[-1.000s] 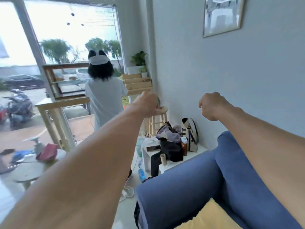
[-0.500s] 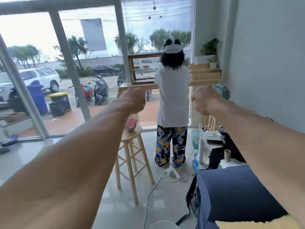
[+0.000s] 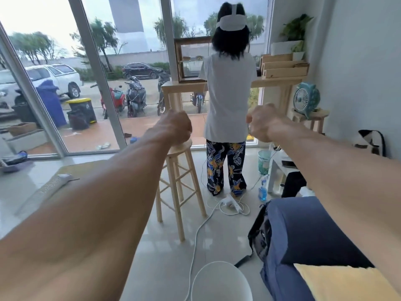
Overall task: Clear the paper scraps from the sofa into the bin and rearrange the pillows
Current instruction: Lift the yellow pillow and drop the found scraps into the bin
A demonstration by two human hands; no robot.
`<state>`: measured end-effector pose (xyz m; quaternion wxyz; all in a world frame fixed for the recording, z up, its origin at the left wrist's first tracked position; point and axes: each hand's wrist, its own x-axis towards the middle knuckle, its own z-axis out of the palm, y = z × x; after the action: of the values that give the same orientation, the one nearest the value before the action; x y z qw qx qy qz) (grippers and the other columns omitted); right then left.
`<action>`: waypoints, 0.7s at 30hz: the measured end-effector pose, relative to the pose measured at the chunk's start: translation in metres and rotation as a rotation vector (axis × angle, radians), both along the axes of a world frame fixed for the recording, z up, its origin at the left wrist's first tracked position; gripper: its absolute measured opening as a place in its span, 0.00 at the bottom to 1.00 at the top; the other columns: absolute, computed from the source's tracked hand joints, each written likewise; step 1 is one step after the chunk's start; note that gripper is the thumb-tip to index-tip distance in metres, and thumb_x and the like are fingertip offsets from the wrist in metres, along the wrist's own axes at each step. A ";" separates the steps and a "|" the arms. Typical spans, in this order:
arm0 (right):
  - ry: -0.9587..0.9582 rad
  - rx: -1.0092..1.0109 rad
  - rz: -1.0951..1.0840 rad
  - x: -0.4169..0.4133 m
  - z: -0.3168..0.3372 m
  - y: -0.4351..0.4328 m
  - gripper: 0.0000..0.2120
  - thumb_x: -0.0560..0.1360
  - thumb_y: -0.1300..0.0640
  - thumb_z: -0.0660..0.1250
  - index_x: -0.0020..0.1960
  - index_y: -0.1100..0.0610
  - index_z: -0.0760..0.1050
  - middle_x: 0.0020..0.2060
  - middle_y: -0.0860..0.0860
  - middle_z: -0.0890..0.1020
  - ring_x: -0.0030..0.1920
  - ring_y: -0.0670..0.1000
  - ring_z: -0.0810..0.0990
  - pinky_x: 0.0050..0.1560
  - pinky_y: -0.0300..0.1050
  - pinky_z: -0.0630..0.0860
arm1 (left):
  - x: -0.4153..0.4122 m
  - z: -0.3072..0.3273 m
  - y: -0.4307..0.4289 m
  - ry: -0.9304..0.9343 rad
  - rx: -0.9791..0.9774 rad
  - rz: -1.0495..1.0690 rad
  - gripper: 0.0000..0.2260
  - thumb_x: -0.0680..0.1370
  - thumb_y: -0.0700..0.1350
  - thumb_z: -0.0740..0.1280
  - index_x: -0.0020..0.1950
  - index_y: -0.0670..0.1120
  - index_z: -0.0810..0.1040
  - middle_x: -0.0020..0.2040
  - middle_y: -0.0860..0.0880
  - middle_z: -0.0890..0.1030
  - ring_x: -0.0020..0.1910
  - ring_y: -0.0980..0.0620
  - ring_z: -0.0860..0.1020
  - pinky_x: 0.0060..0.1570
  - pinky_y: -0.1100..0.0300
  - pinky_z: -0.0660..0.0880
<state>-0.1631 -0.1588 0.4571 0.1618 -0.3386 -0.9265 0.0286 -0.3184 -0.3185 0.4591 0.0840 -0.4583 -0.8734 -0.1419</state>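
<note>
We hold both arms stretched forward at chest height; our left hand (image 3: 176,127) is curled into a closed fist at about 11 o'clock, in line with the top of a wooden stool (image 3: 180,183), and whether it touches the seat or holds anything we cannot tell; our right hand (image 3: 261,122) at 1 o'clock is also curled, fingers (image 3: 251,118) bent inward, and we cannot tell whether a scrap sits inside it. The white bin (image 3: 221,283) stands on the tiled floor at 6 o'clock, just beside the blue sofa (image 3: 303,231), whose arm fills the 4 o'clock corner; a yellow pillow (image 3: 338,283) lies on the sofa at 5 o'clock, partly under our right forearm; the paper scraps do not show in this view. A white cable (image 3: 195,242) runs across the floor from near the bin toward a power strip (image 3: 231,202) at 12 o'clock; a person in patterned trousers (image 3: 227,101) stands with their back to us at a wooden bench (image 3: 277,82) by the window; a teal fan (image 3: 306,99) sits on a second stool at 2 o'clock.
</note>
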 end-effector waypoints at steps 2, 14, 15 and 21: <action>-0.011 0.010 -0.014 -0.003 -0.035 0.007 0.12 0.76 0.69 0.60 0.54 0.60 0.78 0.51 0.57 0.80 0.47 0.57 0.81 0.52 0.50 0.80 | 0.002 -0.038 0.007 -0.001 0.004 -0.021 0.09 0.79 0.38 0.66 0.57 0.42 0.82 0.58 0.44 0.81 0.52 0.48 0.79 0.61 0.54 0.75; -0.117 0.089 -0.026 -0.009 -0.322 0.025 0.13 0.77 0.64 0.60 0.57 0.60 0.79 0.59 0.59 0.78 0.58 0.60 0.76 0.62 0.50 0.75 | -0.006 -0.328 0.019 -0.006 -0.035 -0.024 0.08 0.78 0.38 0.66 0.54 0.43 0.83 0.57 0.45 0.81 0.53 0.49 0.79 0.49 0.65 0.71; -0.110 0.076 -0.028 -0.008 -0.341 0.024 0.12 0.77 0.64 0.60 0.56 0.60 0.79 0.59 0.59 0.78 0.58 0.60 0.76 0.62 0.51 0.75 | -0.006 -0.347 0.020 -0.008 -0.033 -0.025 0.08 0.78 0.38 0.66 0.54 0.43 0.83 0.57 0.46 0.80 0.54 0.49 0.79 0.49 0.65 0.70; -0.089 0.026 -0.035 0.007 -0.418 0.015 0.14 0.77 0.68 0.58 0.58 0.60 0.77 0.63 0.62 0.73 0.52 0.60 0.77 0.51 0.47 0.76 | -0.005 -0.428 0.019 0.004 -0.034 -0.031 0.08 0.78 0.37 0.66 0.55 0.42 0.83 0.52 0.49 0.79 0.44 0.54 0.77 0.42 0.68 0.69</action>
<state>-0.1557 -0.1439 0.0388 0.1250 -0.3534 -0.9271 -0.0012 -0.3234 -0.2994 0.0307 0.0758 -0.4732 -0.8684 -0.1275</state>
